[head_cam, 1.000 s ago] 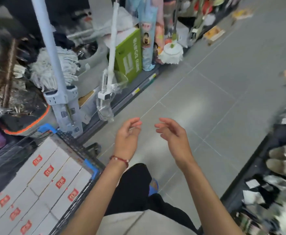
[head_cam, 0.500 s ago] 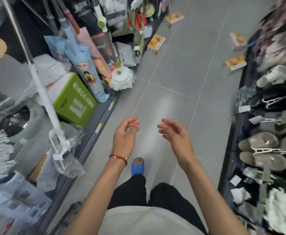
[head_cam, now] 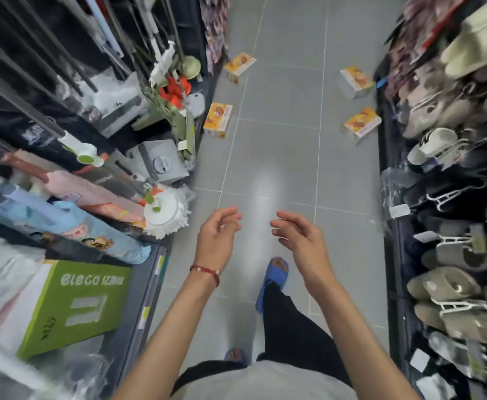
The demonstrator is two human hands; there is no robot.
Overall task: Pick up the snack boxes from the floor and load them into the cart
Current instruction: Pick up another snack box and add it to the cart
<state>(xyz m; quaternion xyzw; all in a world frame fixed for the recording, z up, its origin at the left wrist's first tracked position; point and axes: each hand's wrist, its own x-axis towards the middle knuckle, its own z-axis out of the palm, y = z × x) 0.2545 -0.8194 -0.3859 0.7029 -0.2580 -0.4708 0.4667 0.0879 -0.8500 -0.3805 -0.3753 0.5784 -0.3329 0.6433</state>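
Moved: mop head [head_cam: 164,212], earlier far ahead, now close by; snack boxes [head_cam: 217,119] nearer.
Left hand [head_cam: 216,238]: empty, fingers loosely curled, right of mop head.
Right hand [head_cam: 300,241]: empty, fingers relaxed, further right.
Snack boxes: four on floor [head_cam: 279,157], beyond mop head.

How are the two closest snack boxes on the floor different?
The left snack box lies beside the mop shelf, lengthwise along the aisle; the right snack box lies beside the slipper rack, turned diagonally, showing a pale side. Both are yellow-orange, on the floor.
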